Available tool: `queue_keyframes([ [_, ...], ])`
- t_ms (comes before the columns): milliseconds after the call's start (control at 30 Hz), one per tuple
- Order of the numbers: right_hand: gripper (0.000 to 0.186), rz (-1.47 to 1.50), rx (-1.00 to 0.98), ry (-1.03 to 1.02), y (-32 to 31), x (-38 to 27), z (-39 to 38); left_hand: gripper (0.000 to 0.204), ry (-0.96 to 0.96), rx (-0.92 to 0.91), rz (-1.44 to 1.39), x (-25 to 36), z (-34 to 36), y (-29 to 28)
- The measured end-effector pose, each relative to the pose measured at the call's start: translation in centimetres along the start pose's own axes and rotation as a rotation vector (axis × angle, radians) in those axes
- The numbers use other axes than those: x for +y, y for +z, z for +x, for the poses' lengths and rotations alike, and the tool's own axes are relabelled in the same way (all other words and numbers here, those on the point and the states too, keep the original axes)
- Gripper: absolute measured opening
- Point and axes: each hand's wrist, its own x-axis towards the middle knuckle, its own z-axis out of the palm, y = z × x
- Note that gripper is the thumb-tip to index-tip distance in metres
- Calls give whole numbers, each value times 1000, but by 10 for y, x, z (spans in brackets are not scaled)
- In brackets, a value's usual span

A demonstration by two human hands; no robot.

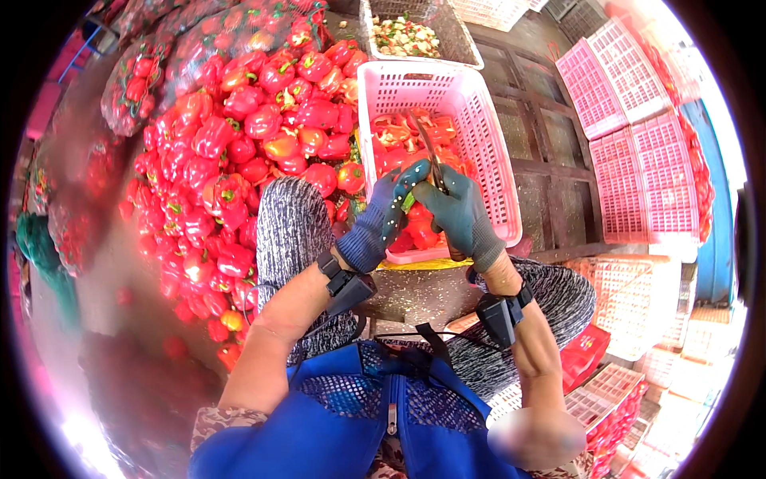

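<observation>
My left hand (381, 211), in a blue seed-speckled glove, is closed over the near part of a pink basket (496, 188), with a green pepper stem (408, 203) at its fingers. My right hand (459, 207), in a teal glove, grips a knife (426, 137) with its blade pointing forward, close against the left hand. Cut red pepper pieces (423, 233) lie in the basket below both hands; whatever pepper part surrounds the stem is mostly hidden.
A heap of whole red peppers (215, 184) lies to the left, with mesh sacks (128, 100) behind. A white bin of scraps (467, 54) stands beyond the basket. A dark slatted pallet (542, 184) and stacked pink crates (646, 184) are on the right.
</observation>
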Motion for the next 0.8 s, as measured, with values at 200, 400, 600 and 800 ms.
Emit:
queue_keyframes([
  [200,26,-67,39,-46,7,5,-3,29,-108,26,-103,23,-20,21],
  [400,27,-457,39,-474,24,0,-10,34,-48,-136,-347,-37,-2,-27],
  [600,37,-593,-61,-449,8,-6,-7,27,-141,-158,-462,-24,-4,-22],
  [800,36,-654,-81,-325,0,-5,-4,22,3,3,-132,-20,-5,-2],
])
